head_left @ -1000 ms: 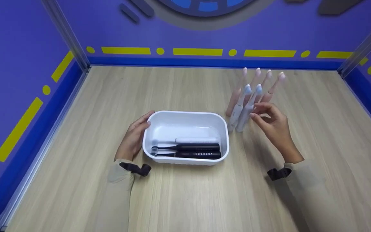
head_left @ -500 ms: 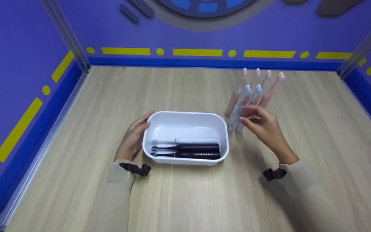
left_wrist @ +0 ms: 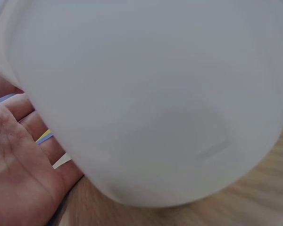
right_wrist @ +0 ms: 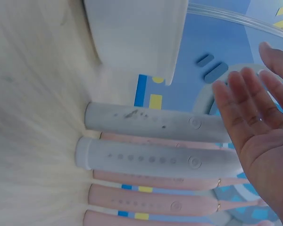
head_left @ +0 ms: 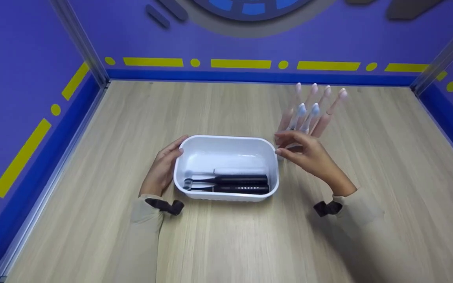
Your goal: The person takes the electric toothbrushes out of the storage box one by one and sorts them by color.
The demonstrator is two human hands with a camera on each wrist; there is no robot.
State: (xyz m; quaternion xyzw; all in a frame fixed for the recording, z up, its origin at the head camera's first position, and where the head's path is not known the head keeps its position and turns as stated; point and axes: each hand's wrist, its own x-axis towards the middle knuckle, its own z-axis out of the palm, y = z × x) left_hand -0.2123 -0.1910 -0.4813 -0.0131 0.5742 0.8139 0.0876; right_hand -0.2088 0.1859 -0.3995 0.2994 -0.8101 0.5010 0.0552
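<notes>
My left hand [head_left: 161,171] holds the left end of a white plastic box [head_left: 226,137], thumb over the rim and fingers along the outer wall. Inside lie a white electric toothbrush [head_left: 238,171] and two black electric toothbrushes [head_left: 242,180], heads to the left. By the box's right end my right hand [head_left: 309,155] has its thumb and fingers apart, with nothing between them. Behind it stand two whitish electric toothbrushes [right_wrist: 155,120] with bluish heads; the hand covers their handles in the head view.
Several pink electric toothbrushes [head_left: 323,124] stand upright behind the white ones. The wooden table [head_left: 226,239] is bounded by a purple-blue back wall [head_left: 250,47] with yellow marks and side walls. Each sleeve carries a black wrist camera [head_left: 165,205].
My right hand has moved left, across the front of the two standing white toothbrushes to the box's right rim. The left hand, box and toothbrushes stay in place.
</notes>
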